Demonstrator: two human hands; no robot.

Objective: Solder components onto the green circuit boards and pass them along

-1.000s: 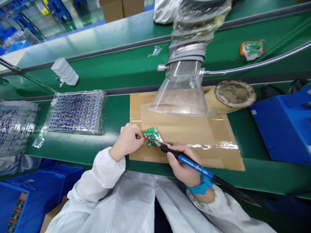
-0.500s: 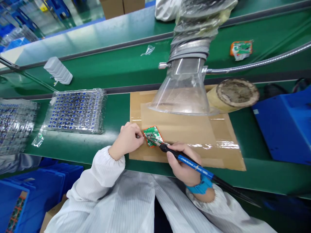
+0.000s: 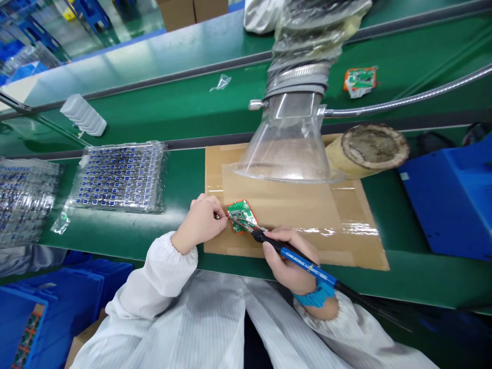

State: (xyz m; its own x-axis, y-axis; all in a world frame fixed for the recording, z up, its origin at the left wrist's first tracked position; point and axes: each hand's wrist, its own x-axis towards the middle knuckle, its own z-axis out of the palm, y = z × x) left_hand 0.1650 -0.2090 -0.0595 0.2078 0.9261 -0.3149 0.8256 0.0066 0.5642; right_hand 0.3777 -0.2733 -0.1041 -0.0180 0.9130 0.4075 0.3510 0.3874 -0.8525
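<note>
A green circuit board with an orange edge lies on a cardboard sheet. My right hand grips a blue and black soldering iron, whose metal tip reaches over the board toward its left edge. At that edge my left hand is closed in a pinch. Something small and dark shows at its fingertips, too small to name. Above the cardboard hangs a clear fume extraction hood, just beyond the board.
Clear trays of blue parts lie on the left. A round yellowish pot and a blue bin stand on the right. Behind, a green belt carries white stacked trays, a plastic scrap and another circuit board.
The items on the rear belt have shifted left. Both hands, the soldering iron and the near circuit board stay almost in place.
</note>
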